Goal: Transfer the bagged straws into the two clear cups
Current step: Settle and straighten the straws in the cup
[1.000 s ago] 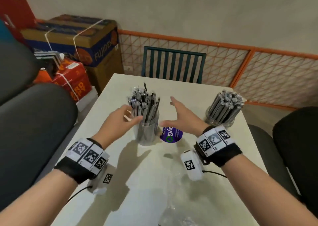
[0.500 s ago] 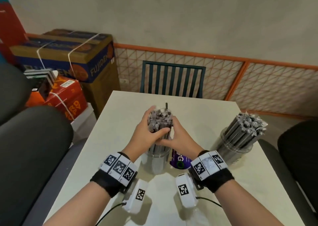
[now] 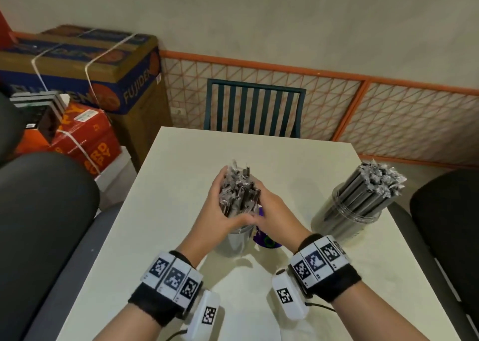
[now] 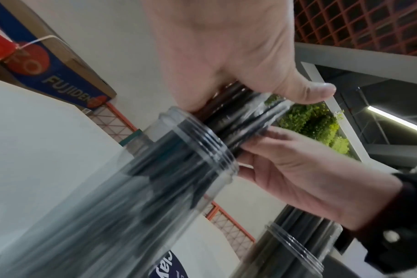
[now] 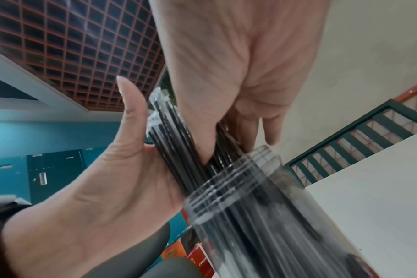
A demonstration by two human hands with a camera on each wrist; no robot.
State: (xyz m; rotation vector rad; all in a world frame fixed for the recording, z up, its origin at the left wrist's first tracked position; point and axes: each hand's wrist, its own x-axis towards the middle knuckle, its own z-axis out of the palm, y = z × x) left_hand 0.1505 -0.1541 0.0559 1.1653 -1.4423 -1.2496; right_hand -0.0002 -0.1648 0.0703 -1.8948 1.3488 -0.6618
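On the white table (image 3: 181, 211) a clear cup (image 3: 239, 240) holds a bundle of black straws (image 3: 238, 190) in clear wrappers. My left hand (image 3: 219, 203) and right hand (image 3: 268, 204) wrap round the bundle from either side, above the rim. In the left wrist view my left hand (image 4: 238, 56) grips the straws (image 4: 240, 112) just over the cup (image 4: 179, 169). My right hand (image 5: 238, 65) shows the same in its own view, with the straws (image 5: 171, 131) above the cup (image 5: 262, 206). A second clear cup (image 3: 347, 221), full of straws (image 3: 375, 182), stands to the right.
A purple round label (image 3: 265, 240) lies right behind the near cup. Black chairs (image 3: 44, 224) flank the table on both sides, and a green slatted chair (image 3: 254, 107) stands at its far end. Strapped cardboard boxes (image 3: 77, 63) are stacked at the left wall.
One second ago both hands were open on either side of the cup. They have closed together around the straw tops and stay clasped there. The head view has tilted.
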